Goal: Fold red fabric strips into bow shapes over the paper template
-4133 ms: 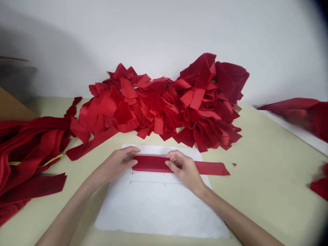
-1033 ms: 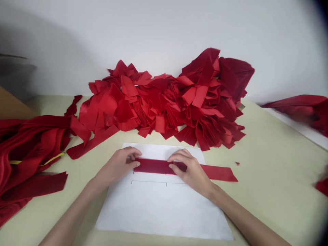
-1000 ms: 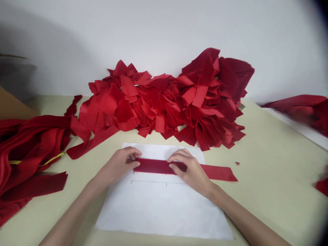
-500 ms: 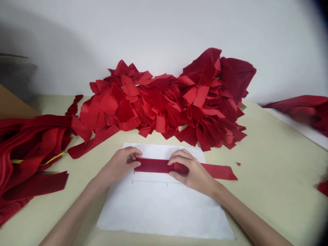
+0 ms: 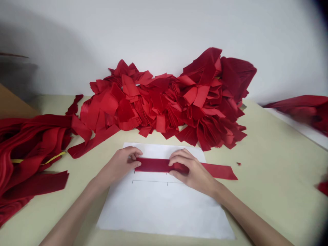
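A long red fabric strip [image 5: 153,165] lies across the top of a white paper sheet [image 5: 164,208] that carries thin drawn lines. My left hand [image 5: 120,164] pinches the strip's left end between thumb and fingers. My right hand [image 5: 189,169] is curled over the strip near its middle, pinching it, with a small fold raised under the fingers. The strip's right end [image 5: 220,172] runs off the paper onto the table.
A big heap of folded red fabric pieces [image 5: 169,102] sits at the back against the wall. Long red strips [image 5: 30,150] pile up at the left with a yellow band [image 5: 51,159]. More red cloth [image 5: 302,107] lies at the right. A tiny red scrap [image 5: 238,164] rests on the table.
My right hand's fingers have curled tighter on the strip, raising a small fold. The left hand and the strip's ends have stayed in place.
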`<control>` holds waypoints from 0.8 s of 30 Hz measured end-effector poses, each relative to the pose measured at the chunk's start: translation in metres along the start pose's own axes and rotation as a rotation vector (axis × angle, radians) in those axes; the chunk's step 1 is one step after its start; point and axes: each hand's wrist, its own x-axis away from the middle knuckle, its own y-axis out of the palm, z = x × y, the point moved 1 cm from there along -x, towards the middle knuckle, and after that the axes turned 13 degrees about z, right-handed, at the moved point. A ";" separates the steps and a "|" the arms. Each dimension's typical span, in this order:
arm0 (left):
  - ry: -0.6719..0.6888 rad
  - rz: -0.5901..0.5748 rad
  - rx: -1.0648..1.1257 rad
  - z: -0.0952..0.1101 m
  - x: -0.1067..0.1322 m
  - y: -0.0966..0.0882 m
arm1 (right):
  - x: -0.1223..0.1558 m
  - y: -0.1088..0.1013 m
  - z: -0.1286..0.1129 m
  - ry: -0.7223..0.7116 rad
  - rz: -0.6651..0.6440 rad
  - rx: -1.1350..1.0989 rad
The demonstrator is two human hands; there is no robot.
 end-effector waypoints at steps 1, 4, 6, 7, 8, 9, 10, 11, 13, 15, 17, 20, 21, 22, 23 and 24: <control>0.001 -0.002 -0.001 0.000 0.000 0.000 | 0.000 0.000 0.000 -0.002 0.000 -0.003; 0.004 -0.006 -0.005 0.000 0.000 0.000 | 0.000 0.000 0.001 0.000 0.001 -0.007; 0.007 -0.003 -0.008 0.001 0.001 0.000 | 0.000 0.000 0.001 0.000 0.001 -0.003; 0.009 0.001 -0.009 0.001 0.001 0.000 | 0.000 0.000 0.001 -0.003 0.003 -0.001; 0.011 0.004 -0.009 0.001 0.001 0.000 | 0.000 0.001 0.001 -0.008 0.006 -0.001; 0.012 0.006 -0.010 0.001 0.001 0.000 | 0.000 0.001 0.001 -0.012 0.010 -0.003; 0.013 0.007 -0.010 0.001 0.001 0.000 | 0.000 0.001 0.001 -0.016 0.012 -0.005; 0.014 0.007 -0.011 0.001 0.001 0.000 | 0.000 0.001 0.001 -0.017 0.013 -0.007; 0.017 0.006 -0.012 0.000 0.000 0.000 | 0.000 0.002 0.001 -0.014 0.014 -0.008; 0.018 0.004 -0.016 -0.001 0.000 0.000 | 0.001 0.002 0.001 -0.010 0.014 -0.005; 0.017 0.003 -0.020 -0.002 -0.001 0.000 | 0.001 0.002 0.002 -0.011 0.017 -0.003; 0.019 0.010 -0.027 -0.001 0.000 0.000 | 0.001 0.002 0.002 -0.018 0.017 0.000; 0.024 0.015 -0.029 0.000 0.000 0.000 | 0.002 0.002 0.002 -0.022 0.018 0.001; 0.030 0.020 -0.032 0.002 0.001 -0.001 | 0.002 0.002 0.001 -0.025 0.019 0.001; 0.037 0.026 -0.035 0.004 0.001 -0.001 | 0.002 0.001 0.001 -0.029 0.021 0.003; 0.045 0.028 -0.038 0.005 0.002 -0.002 | 0.002 0.001 0.001 -0.032 0.026 0.004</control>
